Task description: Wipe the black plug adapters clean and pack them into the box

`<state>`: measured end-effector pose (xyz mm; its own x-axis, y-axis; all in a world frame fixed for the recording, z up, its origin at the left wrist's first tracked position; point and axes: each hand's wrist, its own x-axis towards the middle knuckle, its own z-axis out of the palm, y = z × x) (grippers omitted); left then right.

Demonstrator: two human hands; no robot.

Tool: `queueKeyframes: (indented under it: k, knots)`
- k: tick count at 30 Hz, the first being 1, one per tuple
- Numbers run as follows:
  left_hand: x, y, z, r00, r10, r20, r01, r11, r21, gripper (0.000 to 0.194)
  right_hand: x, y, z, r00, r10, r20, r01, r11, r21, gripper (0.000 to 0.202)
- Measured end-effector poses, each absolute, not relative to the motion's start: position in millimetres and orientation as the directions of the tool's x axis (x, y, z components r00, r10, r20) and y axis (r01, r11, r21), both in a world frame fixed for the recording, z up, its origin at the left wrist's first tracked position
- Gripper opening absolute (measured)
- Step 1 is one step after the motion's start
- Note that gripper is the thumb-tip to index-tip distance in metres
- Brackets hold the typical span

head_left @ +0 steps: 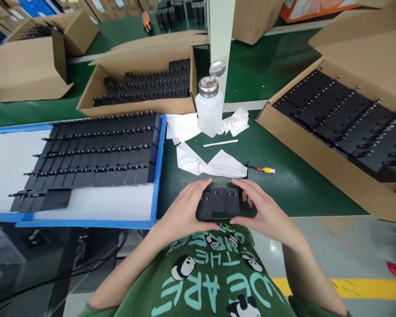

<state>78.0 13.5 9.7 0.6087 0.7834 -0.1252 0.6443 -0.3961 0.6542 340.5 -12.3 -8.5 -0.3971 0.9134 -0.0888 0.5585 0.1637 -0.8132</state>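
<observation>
Several small black parts (218,200) lie side by side on the green table at its front edge, with small metal pins near their upper ends. My left hand (186,207) curves around their left side, thumb and fingers apart, close against the leftmost part. On the right, my right hand (265,207) is curved with its thumb and index finger spread, a small gap between it and the parts. Above the hands lie crumpled white cloths (211,164), and a short cable (262,169) with a red and yellow plug.
A blue-rimmed tray (158,176) of black parts is at left. Open cartons of black parts stand behind (135,108) and at right (303,163). A white bottle (209,110) with its lid up stands by a post (220,35); a thin white tool (220,143) lies in front.
</observation>
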Motion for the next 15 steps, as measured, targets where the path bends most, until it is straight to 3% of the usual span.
queueKeyframes:
  k: [4,8,11,15]
  knots:
    - [108,11,1,0.633,0.773,0.038,0.658,-0.564,0.499,0.089,335,-13,-17,-0.345,0.924,-0.166,0.493,0.028,-0.870,0.068]
    - [130,11,7,0.631,0.770,0.094,0.709,-0.622,0.333,0.073,345,-27,-13,-0.284,0.951,-0.120,0.437,0.017,-0.899,0.062]
    - [138,10,5,0.621,0.783,0.023,0.733,-0.591,0.337,0.076,357,-38,-10,-0.173,0.977,-0.123,0.425,-0.038,-0.905,0.060]
    - [142,15,-1,0.595,0.802,-0.054,0.736,-0.515,0.439,0.062,365,-47,-12,-0.061,0.996,-0.070,0.375,-0.042,-0.926,0.056]
